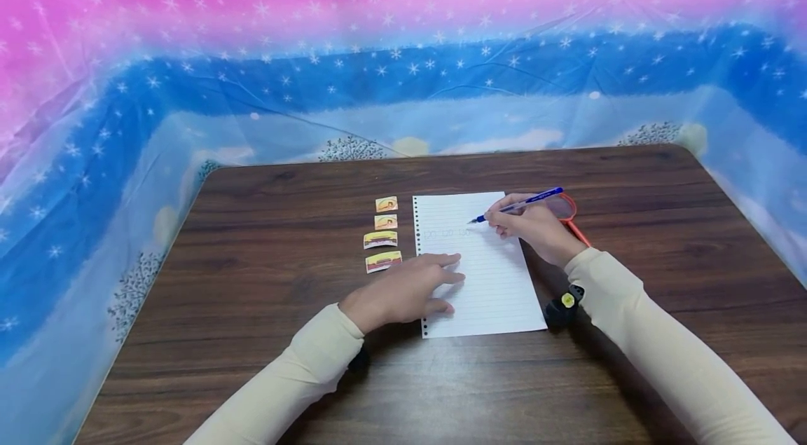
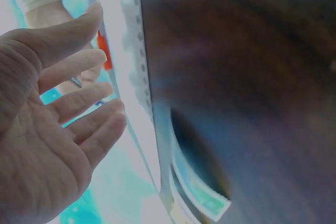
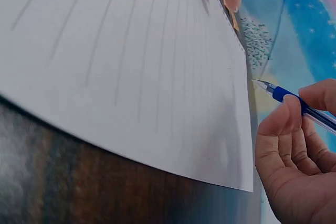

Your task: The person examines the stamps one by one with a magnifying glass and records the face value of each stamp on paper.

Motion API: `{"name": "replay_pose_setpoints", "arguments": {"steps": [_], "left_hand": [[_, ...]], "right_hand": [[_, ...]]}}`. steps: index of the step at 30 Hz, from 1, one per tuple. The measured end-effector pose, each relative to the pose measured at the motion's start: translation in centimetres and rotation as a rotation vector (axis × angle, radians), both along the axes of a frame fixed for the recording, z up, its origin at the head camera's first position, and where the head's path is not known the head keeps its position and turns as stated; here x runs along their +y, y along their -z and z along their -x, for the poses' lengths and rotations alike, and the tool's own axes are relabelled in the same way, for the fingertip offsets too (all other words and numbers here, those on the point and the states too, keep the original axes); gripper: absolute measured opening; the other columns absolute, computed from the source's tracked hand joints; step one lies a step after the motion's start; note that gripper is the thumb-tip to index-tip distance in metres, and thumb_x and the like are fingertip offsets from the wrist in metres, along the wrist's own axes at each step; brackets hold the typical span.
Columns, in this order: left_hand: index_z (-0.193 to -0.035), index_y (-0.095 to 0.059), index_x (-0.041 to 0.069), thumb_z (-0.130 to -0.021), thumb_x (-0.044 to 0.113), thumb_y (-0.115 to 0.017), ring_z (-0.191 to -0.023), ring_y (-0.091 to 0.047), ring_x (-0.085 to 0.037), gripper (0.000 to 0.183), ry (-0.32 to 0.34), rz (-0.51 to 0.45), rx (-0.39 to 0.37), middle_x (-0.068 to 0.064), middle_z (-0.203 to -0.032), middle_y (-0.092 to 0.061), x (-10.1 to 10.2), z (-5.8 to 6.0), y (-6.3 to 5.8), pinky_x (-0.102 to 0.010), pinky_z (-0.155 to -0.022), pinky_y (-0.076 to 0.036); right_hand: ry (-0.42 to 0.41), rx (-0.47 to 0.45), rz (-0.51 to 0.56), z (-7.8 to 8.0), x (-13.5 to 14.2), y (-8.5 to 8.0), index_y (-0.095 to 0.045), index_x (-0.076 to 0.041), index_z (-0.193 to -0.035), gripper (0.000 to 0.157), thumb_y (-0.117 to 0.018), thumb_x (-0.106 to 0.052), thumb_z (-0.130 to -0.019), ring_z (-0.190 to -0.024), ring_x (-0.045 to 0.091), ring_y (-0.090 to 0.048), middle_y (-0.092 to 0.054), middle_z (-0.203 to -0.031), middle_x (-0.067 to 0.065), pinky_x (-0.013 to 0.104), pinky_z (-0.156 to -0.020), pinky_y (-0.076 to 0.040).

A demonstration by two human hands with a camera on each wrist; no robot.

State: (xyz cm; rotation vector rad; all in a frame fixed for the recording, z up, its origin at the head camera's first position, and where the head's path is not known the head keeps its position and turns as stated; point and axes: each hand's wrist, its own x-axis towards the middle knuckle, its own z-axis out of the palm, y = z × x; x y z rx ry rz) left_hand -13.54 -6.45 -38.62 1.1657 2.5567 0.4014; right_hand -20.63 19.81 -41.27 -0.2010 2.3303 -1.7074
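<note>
A lined, hole-punched sheet of paper lies on the table, with a row of faint handwriting across its upper part. My right hand pinches a blue pen between thumb and fingers, its tip close over the paper beside the end of the writing. In the right wrist view the pen shows a clear barrel and blue grip. My left hand rests on the paper's left part, fingers spread and fairly straight. The left wrist view shows the left palm and its extended fingers beside the punched edge.
Several small printed cards in yellow, red and orange stand in a column left of the paper. A red-rimmed magnifying glass lies partly behind the right hand. A snowflake-patterned curtain surrounds the far side of the brown wooden table.
</note>
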Motion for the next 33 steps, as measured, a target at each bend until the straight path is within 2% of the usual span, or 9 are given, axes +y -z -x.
{"name": "replay_pose_setpoints", "arguments": {"steps": [6,8,13,15,18,21,23,27,33], "left_hand": [[-0.136,-0.065,0.005,-0.096,0.023,-0.072,-0.138,-0.049,-0.023,0.045,-0.027,-0.075,-0.033,-0.013,-0.148,-0.054,-0.6,0.8,-0.8,-0.037,-0.112,-0.041],[-0.135,-0.065,0.003,-0.097,0.021,-0.072,-0.138,-0.049,-0.024,0.043,-0.046,-0.105,-0.051,-0.014,-0.147,-0.054,-1.0,1.1,-1.0,-0.038,-0.11,-0.043],[-0.135,-0.064,0.001,-0.098,0.017,-0.07,-0.138,-0.048,-0.028,0.041,-0.098,-0.168,-0.08,-0.017,-0.147,-0.053,-2.1,1.9,-1.2,-0.039,-0.103,-0.048],[-0.134,-0.065,0.0,-0.098,0.016,-0.07,-0.138,-0.049,-0.029,0.04,-0.114,-0.181,-0.07,-0.018,-0.147,-0.053,-2.5,2.3,-1.3,-0.039,-0.101,-0.049],[-0.132,-0.066,0.0,-0.098,0.015,-0.069,-0.135,-0.052,-0.03,0.037,-0.142,-0.193,-0.05,-0.019,-0.145,-0.054,-3.0,2.9,-1.3,-0.04,-0.097,-0.049],[-0.132,-0.066,0.0,-0.099,0.015,-0.068,-0.133,-0.053,-0.03,0.036,-0.179,-0.207,-0.045,-0.019,-0.145,-0.055,-3.4,3.4,-1.3,-0.041,-0.098,-0.049],[-0.132,-0.066,0.0,-0.099,0.015,-0.067,-0.134,-0.052,-0.03,0.036,-0.2,-0.221,-0.044,-0.019,-0.144,-0.056,-3.8,3.8,-1.3,-0.043,-0.101,-0.048],[-0.131,-0.066,-0.001,-0.099,0.013,-0.068,-0.132,-0.054,-0.03,0.035,-0.222,-0.248,-0.014,-0.017,-0.138,-0.06,-4.5,4.6,-1.3,-0.045,-0.106,-0.046],[-0.131,-0.066,0.001,-0.099,0.014,-0.068,-0.13,-0.056,-0.028,0.035,-0.311,-0.251,-0.017,-0.013,-0.135,-0.064,-5.3,5.6,-1.1,-0.043,-0.106,-0.046]], "right_hand": [[-0.003,0.058,-0.044,-0.4,0.7,-0.3,-0.072,-0.003,-0.113,0.033,-0.075,-0.029,-0.094,-0.086,0.026,-0.067,-0.068,-0.102,0.025,0.036,-0.078,-0.058],[0.001,0.047,0.01,-0.5,0.8,-0.4,-0.07,0.001,-0.115,0.034,-0.075,-0.025,-0.094,-0.089,0.027,-0.069,-0.069,-0.105,0.027,0.035,-0.081,-0.059],[0.035,0.016,0.138,-0.6,1.2,-0.5,-0.065,0.012,-0.117,0.033,-0.07,-0.013,-0.096,-0.089,0.024,-0.073,-0.073,-0.105,0.021,0.033,-0.082,-0.06],[0.053,0.027,0.14,-0.7,1.3,-0.5,-0.065,0.012,-0.114,0.031,-0.07,-0.012,-0.096,-0.085,0.022,-0.073,-0.073,-0.101,0.018,0.033,-0.08,-0.06],[0.073,0.057,0.093,-1.1,1.5,-0.7,-0.067,0.009,-0.111,0.032,-0.074,-0.017,-0.094,-0.084,0.024,-0.072,-0.072,-0.101,0.023,0.032,-0.077,-0.06],[0.087,0.072,0.061,-1.3,1.7,-0.9,-0.069,0.008,-0.114,0.036,-0.076,-0.021,-0.093,-0.086,0.028,-0.071,-0.07,-0.105,0.027,0.031,-0.077,-0.06],[0.078,0.079,0.09,-1.4,2.0,-1.0,-0.067,0.011,-0.117,0.037,-0.073,-0.018,-0.095,-0.088,0.03,-0.072,-0.07,-0.106,0.028,0.032,-0.079,-0.06],[0.075,0.081,0.168,-1.6,2.4,-1.0,-0.062,0.017,-0.116,0.035,-0.069,-0.012,-0.098,-0.089,0.03,-0.073,-0.073,-0.101,0.02,0.034,-0.08,-0.06],[0.147,0.103,0.152,-1.9,2.9,-1.1,-0.07,0.008,-0.108,0.028,-0.076,-0.014,-0.093,-0.082,0.027,-0.072,-0.075,-0.101,0.018,0.032,-0.074,-0.061]]}}
